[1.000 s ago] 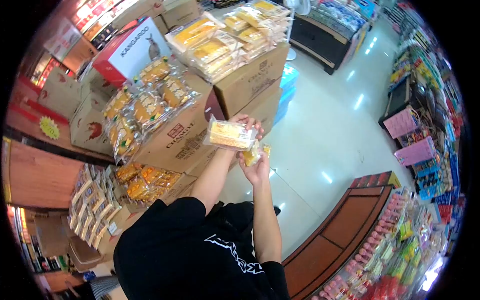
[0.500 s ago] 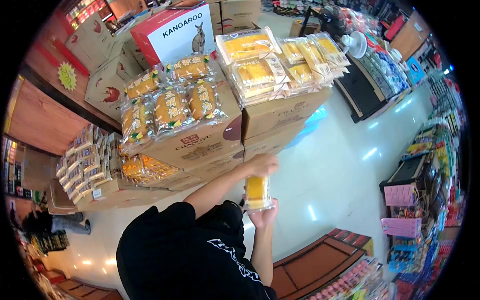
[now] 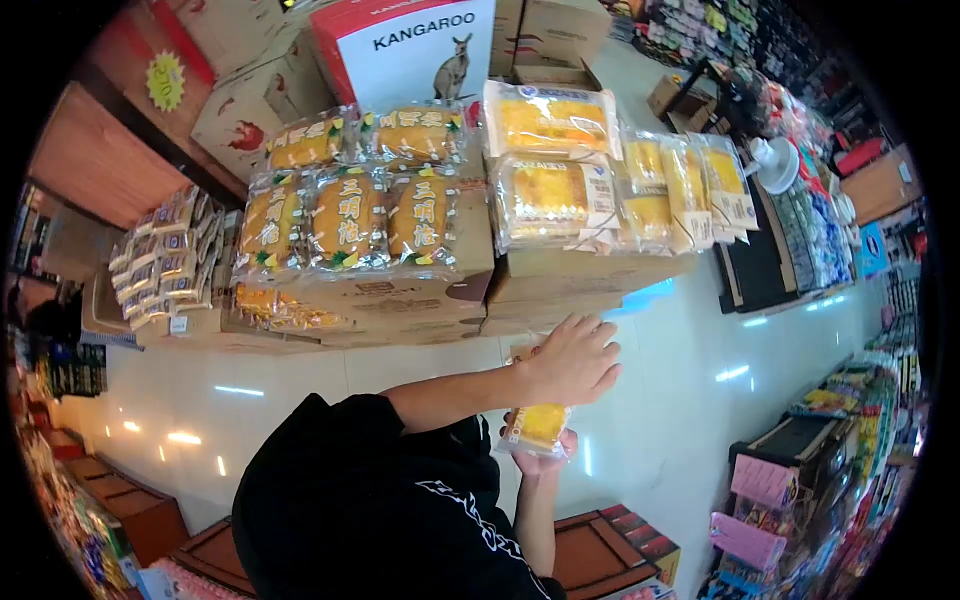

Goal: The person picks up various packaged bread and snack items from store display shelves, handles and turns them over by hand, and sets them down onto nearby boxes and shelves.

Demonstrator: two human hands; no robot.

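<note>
My left hand [image 3: 572,362] reaches in from the left, back upward, across the upper part of a packaged yellow cake [image 3: 540,425]. Its fingers are bent and apart; its palm is hidden. My right hand [image 3: 548,455] grips the lower end of that packet from below, fingers partly hidden behind it. Above my hands, clear-wrapped cakes with white labels [image 3: 550,195] are piled on a cardboard box [image 3: 590,285]. Left of them, browner cakes with large printed characters [image 3: 347,220] lie in rows on another box [image 3: 385,300].
A red and white kangaroo box [image 3: 410,55] stands behind the cakes. Smaller packets [image 3: 170,260] are heaped at the left. A black stand [image 3: 745,260] is at the right, with goods shelves [image 3: 800,470] lower right. Brown wooden units [image 3: 600,555] stand near the bottom edge.
The boxes and cakes sit higher and larger in view. My left hand, earlier closed at the packet's top, now has its fingers spread over it. The packet has shifted right and down.
</note>
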